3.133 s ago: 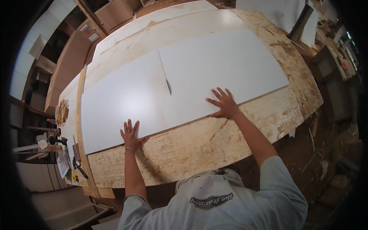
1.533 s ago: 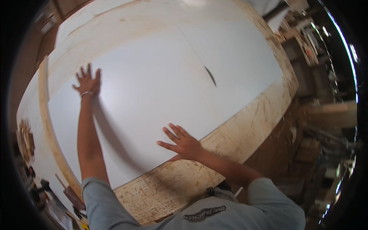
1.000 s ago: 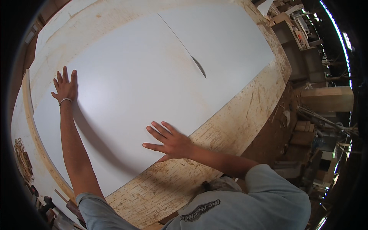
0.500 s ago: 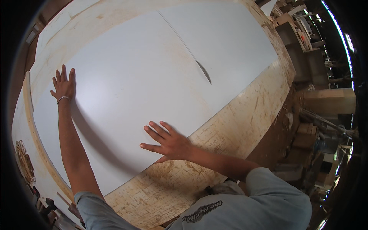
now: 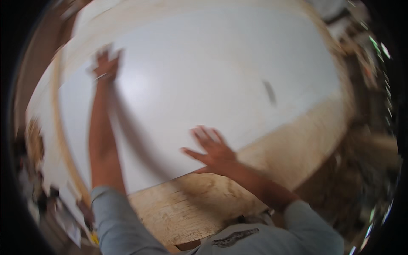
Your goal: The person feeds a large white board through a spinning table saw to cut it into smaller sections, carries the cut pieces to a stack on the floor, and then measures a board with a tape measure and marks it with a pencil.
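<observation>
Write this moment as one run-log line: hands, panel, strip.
Left hand: spread on white panel, far side | Right hand: spread at panel's near edge | Wooden strip: along panel's left | View: blurred

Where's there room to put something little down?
On the white board, between the right hand and the dark mark. Also on the tan tabletop, right of that hand, along the board's near edge. It's crowded at far left, beyond the wooden strip: a tan bundle and blurry things.
</observation>
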Demonstrator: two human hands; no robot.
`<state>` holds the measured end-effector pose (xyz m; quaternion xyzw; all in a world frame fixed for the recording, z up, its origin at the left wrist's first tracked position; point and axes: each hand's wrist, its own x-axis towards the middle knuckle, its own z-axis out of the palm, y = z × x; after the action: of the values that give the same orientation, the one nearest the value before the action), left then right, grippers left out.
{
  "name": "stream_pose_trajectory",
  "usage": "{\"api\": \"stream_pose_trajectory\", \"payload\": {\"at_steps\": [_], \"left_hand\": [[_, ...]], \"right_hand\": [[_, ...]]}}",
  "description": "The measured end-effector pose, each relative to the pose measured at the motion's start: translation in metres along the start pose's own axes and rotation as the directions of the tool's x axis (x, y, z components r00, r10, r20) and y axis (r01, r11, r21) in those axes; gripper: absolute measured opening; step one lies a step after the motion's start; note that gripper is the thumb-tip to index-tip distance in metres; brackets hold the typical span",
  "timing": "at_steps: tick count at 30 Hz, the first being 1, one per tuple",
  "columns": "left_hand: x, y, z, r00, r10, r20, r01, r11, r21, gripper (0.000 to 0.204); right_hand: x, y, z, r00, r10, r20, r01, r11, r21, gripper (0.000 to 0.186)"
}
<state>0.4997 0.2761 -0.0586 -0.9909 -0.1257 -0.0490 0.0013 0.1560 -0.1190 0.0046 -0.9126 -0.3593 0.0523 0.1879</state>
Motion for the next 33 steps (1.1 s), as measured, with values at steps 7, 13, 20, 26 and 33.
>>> {"api": "stream_pose_trajectory", "payload": {"at_steps": [7, 13, 20, 26, 33], "left_hand": [[-0.023, 0.024, -0.048, 0.999, -0.024, 0.045, 0.025, 1.000, -0.012, 0.081], [-0.007, 0.038, -0.033, 1.000, -0.007, -0.007, 0.007, 1.000, -0.007, 0.082], [0.048, 0.017, 0.008, 0.999, -0.043, -0.022, 0.046, 0.986, 0.159, 0.087], [0.043, 0.015, 0.001, 0.998, -0.039, -0.048, 0.045, 0.990, 0.132, 0.085], [0.059, 0.006, 0.005, 0.998, -0.042, -0.052, 0.049, 0.990, 0.133, 0.086]], "right_hand": [[0.003, -0.009, 0.013, 0.998, 0.034, -0.058, -0.042, 0.989, -0.141, 0.108], [0.009, -0.005, 0.007, 0.999, 0.031, -0.042, -0.035, 0.992, -0.117, 0.100], [0.015, 0.022, -0.002, 0.999, 0.005, -0.037, -0.008, 0.995, -0.095, 0.109], [0.013, 0.020, 0.000, 0.987, 0.007, -0.160, -0.016, 0.998, -0.056, 0.107], [0.025, 0.021, -0.009, 0.982, -0.006, -0.188, -0.007, 0.998, -0.066, 0.090]]}}
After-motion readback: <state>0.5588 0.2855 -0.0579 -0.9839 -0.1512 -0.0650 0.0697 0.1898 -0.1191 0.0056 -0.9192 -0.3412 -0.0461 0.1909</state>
